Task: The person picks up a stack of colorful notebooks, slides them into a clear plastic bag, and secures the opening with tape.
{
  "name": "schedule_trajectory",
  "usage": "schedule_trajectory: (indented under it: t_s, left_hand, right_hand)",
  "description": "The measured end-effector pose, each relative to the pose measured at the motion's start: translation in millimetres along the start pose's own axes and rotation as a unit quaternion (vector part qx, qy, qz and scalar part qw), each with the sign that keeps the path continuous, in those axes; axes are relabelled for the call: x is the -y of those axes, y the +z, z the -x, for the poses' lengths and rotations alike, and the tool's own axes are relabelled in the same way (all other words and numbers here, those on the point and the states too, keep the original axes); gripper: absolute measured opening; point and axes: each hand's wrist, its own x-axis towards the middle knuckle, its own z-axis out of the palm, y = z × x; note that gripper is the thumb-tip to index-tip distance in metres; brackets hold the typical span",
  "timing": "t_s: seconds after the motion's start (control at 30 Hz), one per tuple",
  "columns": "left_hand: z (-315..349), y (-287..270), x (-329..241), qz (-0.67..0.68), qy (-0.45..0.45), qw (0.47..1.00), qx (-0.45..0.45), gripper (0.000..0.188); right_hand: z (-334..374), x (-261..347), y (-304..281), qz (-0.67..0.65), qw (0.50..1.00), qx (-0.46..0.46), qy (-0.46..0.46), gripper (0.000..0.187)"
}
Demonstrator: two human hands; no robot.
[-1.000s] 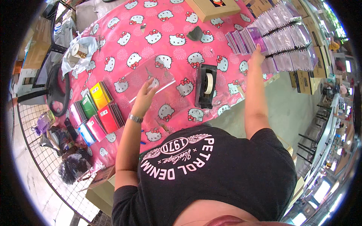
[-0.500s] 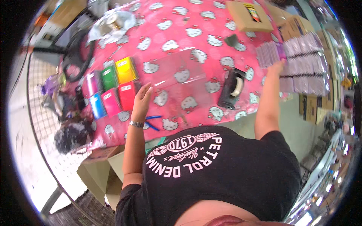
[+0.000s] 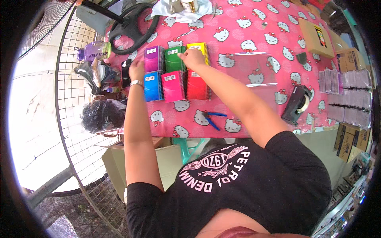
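Note:
Six spiral notebooks lie in two rows of three on the table. The back row has a purple notebook (image 3: pixel 152 59), a green notebook (image 3: pixel 172 63) and a yellow notebook (image 3: pixel 201 48); the front row has a blue notebook (image 3: pixel 151 87), a pink notebook (image 3: pixel 173 88) and a red notebook (image 3: pixel 197 88). At the purple notebook's left edge is my left hand (image 3: pixel 137 71), open, its fingers partly curled. My right hand (image 3: pixel 193 59) reaches over the yellow notebook, thumb and fingers apart, thumb near the green notebook's spiral. It covers part of the yellow notebook.
Blue-handled pliers (image 3: pixel 212 118) lie nearer me. Right of the notebooks are a clear plastic sheet (image 3: pixel 254 71) and a black tape dispenser (image 3: pixel 295 107). Stacked packs (image 3: pixel 349 95) and a cardboard box (image 3: pixel 316 39) occupy the right side. A black phone-like object (image 3: pixel 126 73) sits by my left hand.
My right hand has left the stacked packs on the right and come across to the notebooks. My left hand has moved from the red notebook to the purple one's left side. The view has shifted left.

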Motion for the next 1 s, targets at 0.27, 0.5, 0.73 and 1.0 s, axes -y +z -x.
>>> schedule_trajectory:
  t_s: [0.27, 0.5, 0.73, 1.0]
  left_hand:
    - [16, 21, 32, -0.143, 0.013, 0.990, 0.010, 0.044]
    - [-16, -9, 78, 0.025, -0.042, 0.998, 0.042, 0.050]
    - [-11, -64, -5, 0.487, -0.258, 0.799, 0.240, 0.086]
    - [-21, -47, 17, 0.537, -0.123, 0.799, 0.240, 0.042]
  right_hand:
    - [-3, 30, 59, 0.217, 0.974, -0.062, -0.021, 0.057]
    - [-33, 55, 44, 0.020, 0.999, -0.012, -0.033, 0.020]
    - [-45, 162, -37, 0.199, 0.881, 0.066, -0.425, 0.011]
    - [-27, 162, 48, -0.023, 0.921, -0.197, -0.335, 0.038]
